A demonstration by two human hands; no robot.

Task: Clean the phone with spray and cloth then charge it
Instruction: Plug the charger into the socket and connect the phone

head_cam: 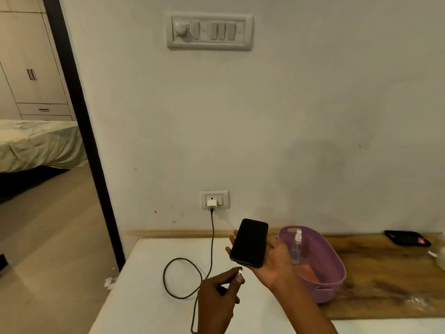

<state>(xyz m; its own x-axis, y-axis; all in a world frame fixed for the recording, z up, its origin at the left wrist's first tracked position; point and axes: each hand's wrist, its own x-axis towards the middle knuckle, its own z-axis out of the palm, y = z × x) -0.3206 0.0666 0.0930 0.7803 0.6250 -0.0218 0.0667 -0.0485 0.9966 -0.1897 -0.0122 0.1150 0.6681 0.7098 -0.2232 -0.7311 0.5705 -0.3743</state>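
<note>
A black phone (249, 242) lies screen-up in my right hand (274, 263), held above the white table (149, 297). My left hand (218, 300) pinches the plug end of a dark charging cable (183, 278), with the connector tip just below the phone's bottom edge and not touching it. The cable loops over the table and runs up to a white charger (211, 204) plugged into the wall socket. A clear spray bottle (296, 247) and a pink cloth (308, 273) sit inside a purple basket (333, 268) to the right.
A wooden board (385, 273) covers the table's right part, with a dark object (407, 238) at its far edge. A switch panel (209, 31) is high on the wall. At left, a doorway opens to a bed (36, 143) and wardrobe.
</note>
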